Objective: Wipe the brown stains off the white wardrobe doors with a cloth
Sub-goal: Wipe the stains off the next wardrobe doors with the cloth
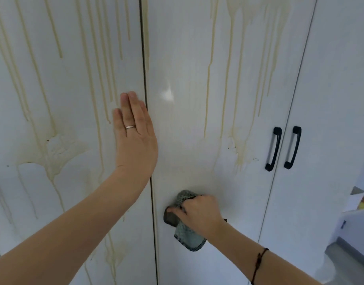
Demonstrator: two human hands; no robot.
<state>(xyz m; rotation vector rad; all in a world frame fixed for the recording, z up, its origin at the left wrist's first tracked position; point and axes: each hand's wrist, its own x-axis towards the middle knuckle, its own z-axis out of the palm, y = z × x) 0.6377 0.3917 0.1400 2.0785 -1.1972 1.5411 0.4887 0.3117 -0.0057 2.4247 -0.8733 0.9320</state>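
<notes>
White wardrobe doors fill the view. The left door (pixel 70 112) carries many brown drip streaks and a wide splash (pixel 53 153) at mid height. The middle door (pixel 197 99) has streaks (pixel 234 83) on its right part, while its left part looks paler and smeared. My left hand (pixel 133 134) presses flat against the left door's right edge, fingers straight, a ring on one finger. My right hand (pixel 199 214) grips a bunched grey-green cloth (pixel 183 231) against the lower middle door, close to the gap between the doors.
Two black handles (pixel 273 149) (pixel 292 147) sit on the doors to the right. At the far right edge stands pale blue furniture (pixel 358 221) with papers and a yellow object on top, above grey floor (pixel 354 262).
</notes>
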